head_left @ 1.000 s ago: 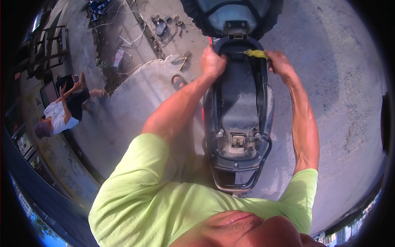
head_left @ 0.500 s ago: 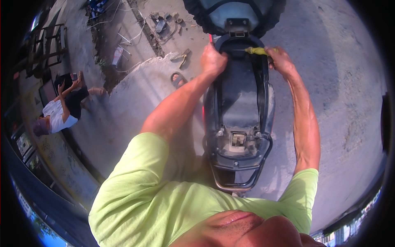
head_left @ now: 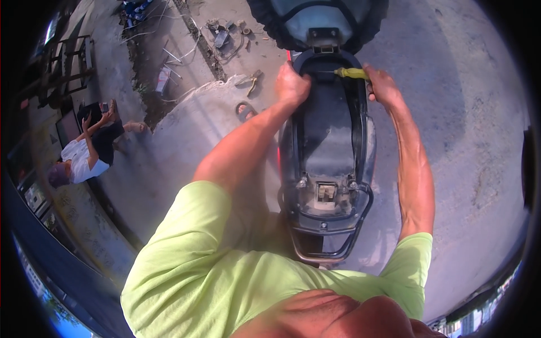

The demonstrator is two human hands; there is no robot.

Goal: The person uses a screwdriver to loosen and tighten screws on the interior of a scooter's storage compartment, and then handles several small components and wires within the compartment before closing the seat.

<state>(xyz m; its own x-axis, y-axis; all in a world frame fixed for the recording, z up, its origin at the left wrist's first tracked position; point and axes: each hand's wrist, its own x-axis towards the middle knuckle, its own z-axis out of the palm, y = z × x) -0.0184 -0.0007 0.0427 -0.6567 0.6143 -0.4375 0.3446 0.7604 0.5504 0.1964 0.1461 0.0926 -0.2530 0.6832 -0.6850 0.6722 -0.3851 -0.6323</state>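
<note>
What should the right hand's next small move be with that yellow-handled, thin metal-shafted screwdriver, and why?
Probably check the tip's seating before turning the yellow-handled, thin metal-shafted screwdriver: the right hand grips its handle, the shaft points left across the front of the long black plastic scooter body toward the left hand, and the tip's contact can't be made out.

A yellow-handled screwdriver [head_left: 352,72] sits nearly level in the upper centre of the frame, its thin shaft pointing left across the black scooter body [head_left: 328,135]. That body runs down the centre, its seat [head_left: 309,16] tipped open at the top edge.
</note>
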